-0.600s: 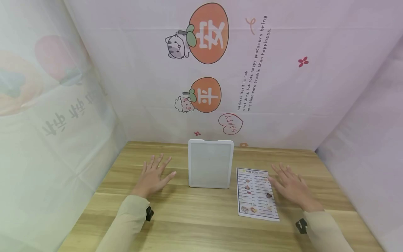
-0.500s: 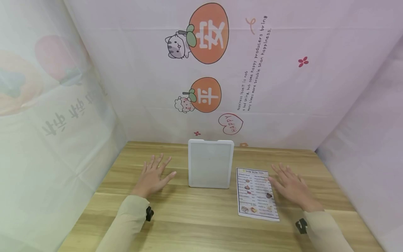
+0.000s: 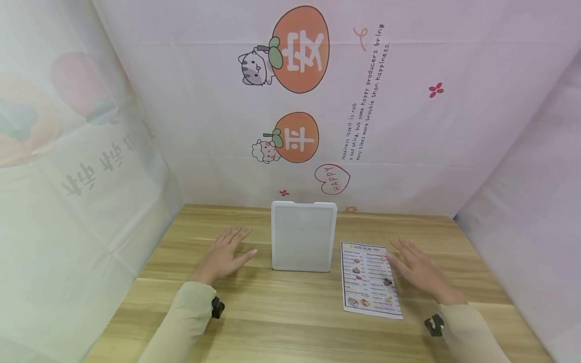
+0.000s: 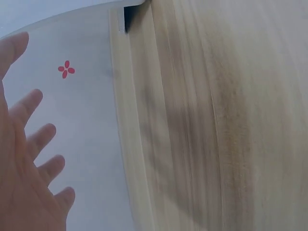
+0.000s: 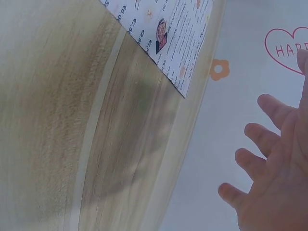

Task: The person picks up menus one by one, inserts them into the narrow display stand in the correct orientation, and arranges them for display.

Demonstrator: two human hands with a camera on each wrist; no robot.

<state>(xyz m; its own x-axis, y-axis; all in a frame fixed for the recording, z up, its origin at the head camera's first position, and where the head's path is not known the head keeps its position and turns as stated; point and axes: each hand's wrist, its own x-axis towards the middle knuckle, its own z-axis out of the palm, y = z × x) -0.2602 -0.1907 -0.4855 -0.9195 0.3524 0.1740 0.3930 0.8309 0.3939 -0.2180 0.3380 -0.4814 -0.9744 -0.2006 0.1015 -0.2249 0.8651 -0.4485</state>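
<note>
My left hand (image 3: 223, 257) is over the left part of the table, fingers spread and holding nothing. To its right a white-framed display stand (image 3: 303, 237) with a pale grey panel stands upright. A printed menu sheet (image 3: 368, 282) headed "Dim Sum Inn" lies flat, right of the stand. My right hand (image 3: 419, 267) is beside the sheet, its thumb overlapping the sheet's right edge in the head view. In the right wrist view the fingers (image 5: 260, 137) are spread, with the menu's corner beyond them. The left wrist view also shows spread fingers (image 4: 41, 139) above the wood.
The wooden table (image 3: 281, 322) ends at a white printed curtain (image 3: 218, 126) behind the stand. More white cloth (image 3: 91, 227) hangs at the left, and another panel (image 3: 522, 212) closes the right side. Black wrist cameras sit under both sleeves.
Both hands have shifted slightly: the left fingertips sit a little lower and further right, the right fingers a bit lower. The stand and menu stay where they were.
</note>
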